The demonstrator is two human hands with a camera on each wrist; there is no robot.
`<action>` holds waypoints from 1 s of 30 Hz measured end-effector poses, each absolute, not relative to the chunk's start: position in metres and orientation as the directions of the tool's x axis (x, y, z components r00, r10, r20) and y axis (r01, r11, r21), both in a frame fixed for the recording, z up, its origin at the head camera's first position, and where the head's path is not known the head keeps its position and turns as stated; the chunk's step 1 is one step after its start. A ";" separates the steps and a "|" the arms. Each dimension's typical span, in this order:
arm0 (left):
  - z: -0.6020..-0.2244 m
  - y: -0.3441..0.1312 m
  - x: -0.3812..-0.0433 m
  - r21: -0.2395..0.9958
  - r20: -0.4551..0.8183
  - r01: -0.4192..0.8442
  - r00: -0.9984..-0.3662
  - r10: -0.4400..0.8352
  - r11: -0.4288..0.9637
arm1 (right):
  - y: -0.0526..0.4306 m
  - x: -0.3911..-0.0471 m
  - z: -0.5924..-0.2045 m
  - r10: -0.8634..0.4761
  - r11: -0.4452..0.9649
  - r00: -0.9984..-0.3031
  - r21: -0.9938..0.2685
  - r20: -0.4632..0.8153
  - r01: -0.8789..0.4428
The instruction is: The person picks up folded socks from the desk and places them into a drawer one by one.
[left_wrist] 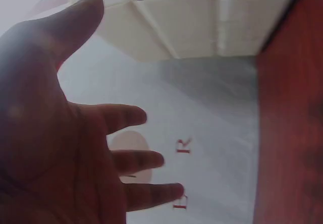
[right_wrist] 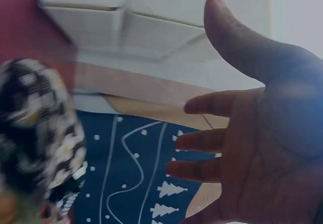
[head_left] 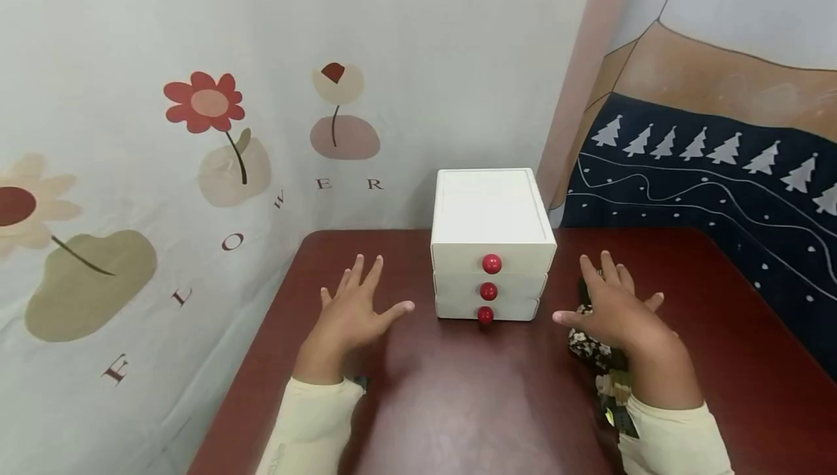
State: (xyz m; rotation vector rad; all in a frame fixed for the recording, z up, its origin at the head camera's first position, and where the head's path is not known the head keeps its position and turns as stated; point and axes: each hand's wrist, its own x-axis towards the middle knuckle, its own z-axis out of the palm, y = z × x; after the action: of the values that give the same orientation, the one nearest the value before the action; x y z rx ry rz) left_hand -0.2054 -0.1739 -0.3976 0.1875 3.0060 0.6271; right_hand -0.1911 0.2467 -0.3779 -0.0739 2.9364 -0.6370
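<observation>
Hovering to either side of the white drawer box (head_left: 493,206), the left hand (head_left: 353,315) and right hand (head_left: 621,315) are released, fingers spread, grasping nothing; the box stands near the far edge of the worktop (head_left: 490,402), about midway between its far corners, its three red knobs (head_left: 488,291) facing the near side; a dark floral item (head_left: 588,348), partly hidden by the right hand, lies toward the worktop's right edge; working from both sides looks sound; one palm flat against the box would likely stop it sliding, while finger and thumb on a knob should draw straight, not sideways; keeping the right sleeve (head_left: 676,439) clear of the floral item seems wise.
</observation>
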 end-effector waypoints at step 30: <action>-0.377 -0.082 -0.241 0.977 -0.124 -0.124 -0.992 0.009 -0.175 | 0.130 -0.174 -0.403 0.193 0.788 -0.876 -0.601 0.443 -0.130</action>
State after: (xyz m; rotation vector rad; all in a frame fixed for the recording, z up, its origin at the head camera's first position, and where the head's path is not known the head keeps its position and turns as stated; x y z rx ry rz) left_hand -0.2414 -0.0824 -0.3768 -0.1369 1.9600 2.3396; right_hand -0.1743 0.1297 -0.4033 0.0644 3.4329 -1.2222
